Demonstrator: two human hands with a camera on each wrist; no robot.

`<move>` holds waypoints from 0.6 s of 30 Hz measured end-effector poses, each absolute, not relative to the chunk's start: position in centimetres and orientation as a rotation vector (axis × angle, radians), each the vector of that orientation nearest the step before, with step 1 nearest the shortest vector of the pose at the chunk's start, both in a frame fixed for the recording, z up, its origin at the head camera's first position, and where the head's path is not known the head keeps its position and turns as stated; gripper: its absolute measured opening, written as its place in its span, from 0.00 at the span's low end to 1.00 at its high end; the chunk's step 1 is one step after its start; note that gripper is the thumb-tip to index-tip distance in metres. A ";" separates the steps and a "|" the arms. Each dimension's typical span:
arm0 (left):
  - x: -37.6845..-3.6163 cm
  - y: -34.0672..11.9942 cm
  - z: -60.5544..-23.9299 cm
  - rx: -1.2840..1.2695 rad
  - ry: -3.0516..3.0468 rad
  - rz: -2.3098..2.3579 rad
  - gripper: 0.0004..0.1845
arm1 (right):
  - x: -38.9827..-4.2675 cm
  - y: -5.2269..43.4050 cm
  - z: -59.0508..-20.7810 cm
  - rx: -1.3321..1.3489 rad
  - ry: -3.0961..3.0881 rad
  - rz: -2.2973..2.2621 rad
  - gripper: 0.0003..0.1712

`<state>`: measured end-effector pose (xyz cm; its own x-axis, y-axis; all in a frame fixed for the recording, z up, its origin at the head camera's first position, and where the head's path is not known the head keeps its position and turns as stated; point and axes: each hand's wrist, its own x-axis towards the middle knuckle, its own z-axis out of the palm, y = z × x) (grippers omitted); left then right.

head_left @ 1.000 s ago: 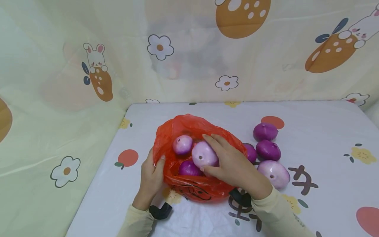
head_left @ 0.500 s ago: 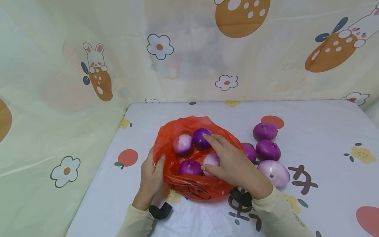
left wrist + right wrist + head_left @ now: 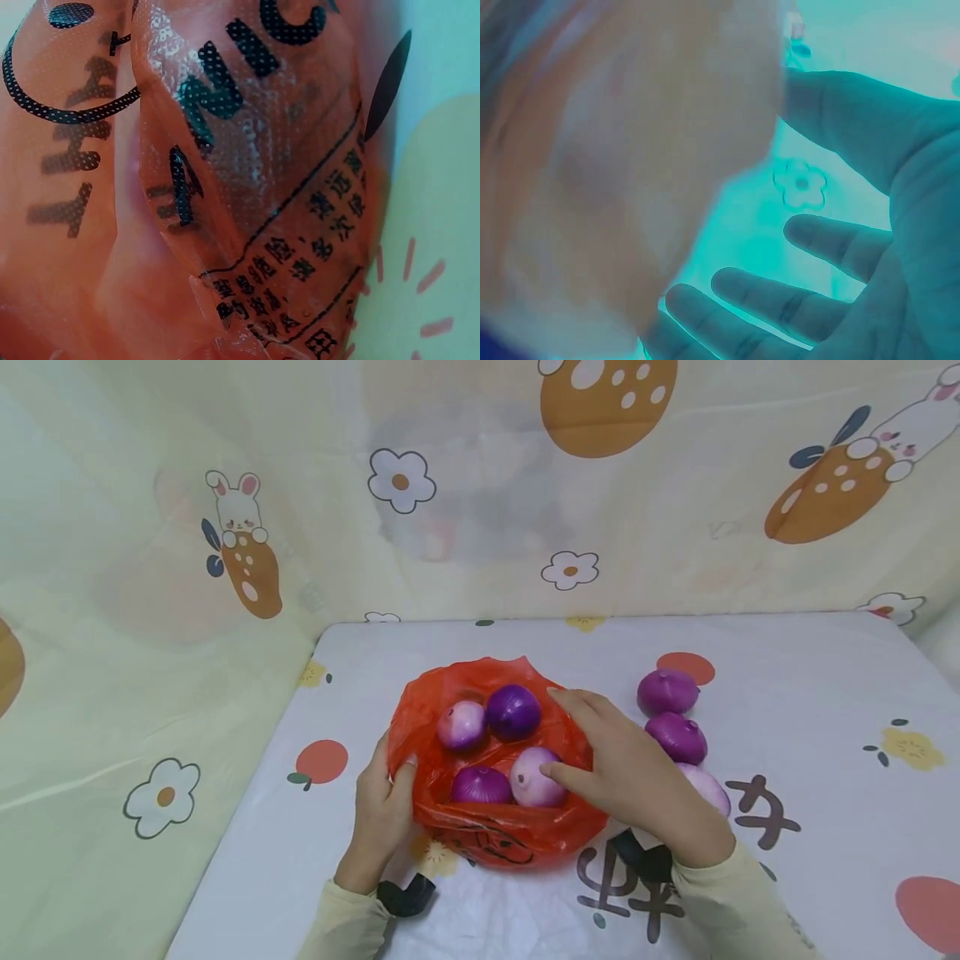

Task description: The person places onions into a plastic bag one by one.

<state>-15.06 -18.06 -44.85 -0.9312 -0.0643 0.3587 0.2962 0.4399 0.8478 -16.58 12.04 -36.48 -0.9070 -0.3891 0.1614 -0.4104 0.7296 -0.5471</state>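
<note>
A red plastic bag (image 3: 491, 675) with black print stands wide open on the table in the head view. Inside lie a pale pink onion (image 3: 462, 727), a dark purple onion (image 3: 514, 712), a purple onion (image 3: 481, 785) and a whitish onion (image 3: 536, 778). My left hand (image 3: 381, 817) grips the bag's left rim, thumb on the inner side. Printed plastic of the bag (image 3: 262, 172) fills most of the left wrist view. At the bag's right side my right hand (image 3: 637, 768) has its fingers extended and apart, thumb tip overlapping the whitish onion.
To the right of the bag, one purple onion (image 3: 667, 692) sits behind another purple onion (image 3: 677, 737). A pale onion (image 3: 706, 788) is partly behind my right hand. The patterned tablecloth (image 3: 825, 693) reaches back to a printed curtain (image 3: 480, 527).
My right hand lowered the whitish onion to the front right of the bag, let go and drew back rightward. The dark purple onion came into sight. My left hand stayed in place.
</note>
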 end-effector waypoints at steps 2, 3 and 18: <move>-15.0 -18.1 -44.9 -0.202 -2.355 -1.499 0.28 | -16.3 13.0 -36.2 0.625 -2.894 0.933 0.48; -15.0 -18.1 -44.9 -0.205 -2.354 -1.506 0.28 | -16.0 13.5 -36.0 0.596 -2.906 0.933 0.48; -15.1 -18.1 -45.1 -0.222 -2.358 -1.495 0.28 | -12.9 20.9 -39.7 0.267 -3.033 0.825 0.51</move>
